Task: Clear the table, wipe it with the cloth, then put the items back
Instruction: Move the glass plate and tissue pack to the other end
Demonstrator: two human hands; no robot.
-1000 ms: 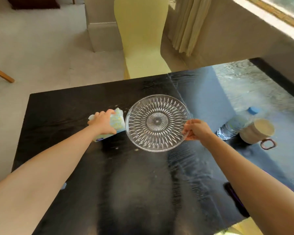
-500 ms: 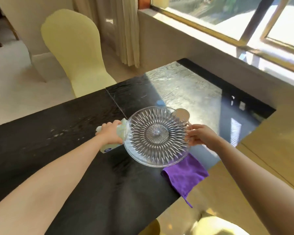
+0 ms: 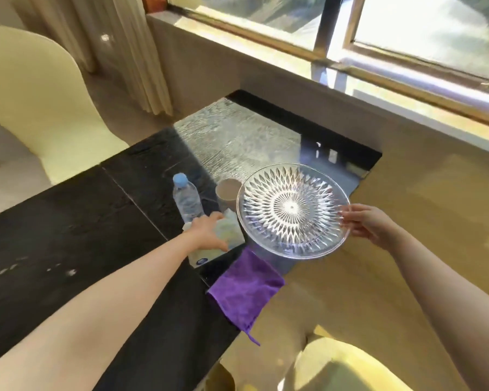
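My right hand grips the right rim of a cut-glass plate, held in the air over the right end of the black table. My left hand is closed on a pale tissue pack, just left of the plate and close to the tabletop. A purple cloth hangs over the table's near right edge, below the plate. Behind the pack stand a clear water bottle with a blue cap and a beige cup, partly hidden by the plate.
A cream chair stands behind the table at the left, and another chair back shows at the bottom right. A ledge and window run along the far right. Tan floor lies past the table's right edge.
The view has swung right. Both hands have carried the plate and the tissue pack rightward toward the table's end, beside the bottle and cup; the plate now reaches past the table's edge.
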